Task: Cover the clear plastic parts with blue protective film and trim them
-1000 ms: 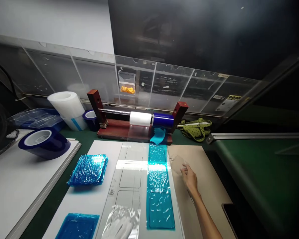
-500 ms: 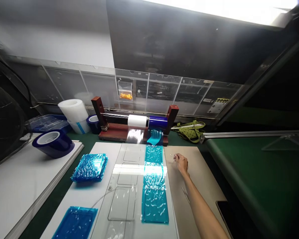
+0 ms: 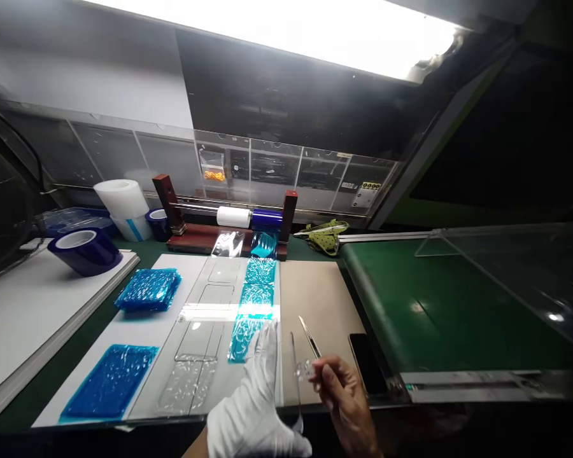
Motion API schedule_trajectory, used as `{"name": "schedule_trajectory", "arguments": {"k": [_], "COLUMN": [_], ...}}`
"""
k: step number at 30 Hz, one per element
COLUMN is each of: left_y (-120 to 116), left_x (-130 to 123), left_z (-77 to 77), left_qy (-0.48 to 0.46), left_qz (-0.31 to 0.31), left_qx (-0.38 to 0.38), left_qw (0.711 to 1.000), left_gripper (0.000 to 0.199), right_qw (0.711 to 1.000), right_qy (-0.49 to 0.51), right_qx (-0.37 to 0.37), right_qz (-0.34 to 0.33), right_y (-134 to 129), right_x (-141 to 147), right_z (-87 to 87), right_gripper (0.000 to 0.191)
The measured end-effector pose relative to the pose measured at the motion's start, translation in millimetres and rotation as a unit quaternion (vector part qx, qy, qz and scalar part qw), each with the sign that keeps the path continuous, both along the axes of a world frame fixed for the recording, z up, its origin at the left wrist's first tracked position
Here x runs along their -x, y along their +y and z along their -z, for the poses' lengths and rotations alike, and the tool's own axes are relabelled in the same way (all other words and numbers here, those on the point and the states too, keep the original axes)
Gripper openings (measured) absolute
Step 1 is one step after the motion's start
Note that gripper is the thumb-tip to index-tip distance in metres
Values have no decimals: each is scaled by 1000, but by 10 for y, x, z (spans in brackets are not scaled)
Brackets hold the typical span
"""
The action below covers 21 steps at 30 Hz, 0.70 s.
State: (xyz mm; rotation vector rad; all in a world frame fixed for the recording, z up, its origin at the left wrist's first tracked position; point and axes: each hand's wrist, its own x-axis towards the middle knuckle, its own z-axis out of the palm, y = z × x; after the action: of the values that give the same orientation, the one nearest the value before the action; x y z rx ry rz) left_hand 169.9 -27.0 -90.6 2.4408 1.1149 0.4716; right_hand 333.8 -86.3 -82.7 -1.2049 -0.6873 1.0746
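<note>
Two hands are working in the head view, both on the near side of the roll stand (image 3: 229, 238). The left hand (image 3: 253, 401), white-gloved, is pointing up toward the stand; its fingers are lying straight and close together, the thumb spreading wide from them. A thin clear sheet (image 3: 294, 369) is showing nearly edge-on between the hands, in front of the stand and toward its right end; cannot tell whether the left fingers are gripping it. The right hand (image 3: 344, 394), bare, is sitting farther right of the stand, its fingers pinching together on a small clear piece (image 3: 305, 370) beside the sheet; whether piece and sheet are joining is unclear.

A slim blade tool (image 3: 309, 337) is lying front-right of the stand, over a brown board (image 3: 310, 286). The stand is carrying a white roll (image 3: 233, 217) and, right beside it, a blue roll (image 3: 267, 218). Blue film (image 3: 255, 292) is running nearward from the stand's right half. A shiny blue stack (image 3: 148, 289) is resting front-left of the stand, and a flat blue piece (image 3: 109, 381) is lying farther nearward. A green pouch (image 3: 327, 238) is lying just right of the stand.
</note>
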Motion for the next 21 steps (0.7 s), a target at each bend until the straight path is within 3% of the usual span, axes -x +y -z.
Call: {"name": "schedule_trajectory", "arguments": {"k": [2,4,6,9,13,16,18,21], "left_y": [-197,-380,-537,-738,-975,-1131,-1225,-1361], "left_x": [-64,-106,-159,-266,-386,-430,-467,-590], "left_z": [-77,-119,-151,-205,-253,-266,-280,-347], "left_qy": [-9,-21,-28,-13,13,29,63,191], "left_qz": [12,32,40,30,15,9,6,-17], "left_qx": [20,10,-22,-47,-77,-97,-94,-95], "left_qw": [1000,999,999,998,997,995,994,977], "left_gripper": [142,128,118,114,110,105,104,111], "right_qw": [999,1000,991,953,957,953,930,850], "right_qy": [44,5,-123,-290,-284,-292,-362,-524], "right_qx": [12,27,40,49,65,75,71,59], "right_qz": [-14,-13,29,78,-13,-28,-12,7], "right_y": [-291,-529,-728,-971,-1168,-1229,-1261,-1327], "right_x": [-43,-165,-321,-490,-477,-412,-382,-342], "right_z": [25,26,-3,-70,-98,-74,-66,-64], "right_gripper": [26,31,37,44,52,47,43,41]}}
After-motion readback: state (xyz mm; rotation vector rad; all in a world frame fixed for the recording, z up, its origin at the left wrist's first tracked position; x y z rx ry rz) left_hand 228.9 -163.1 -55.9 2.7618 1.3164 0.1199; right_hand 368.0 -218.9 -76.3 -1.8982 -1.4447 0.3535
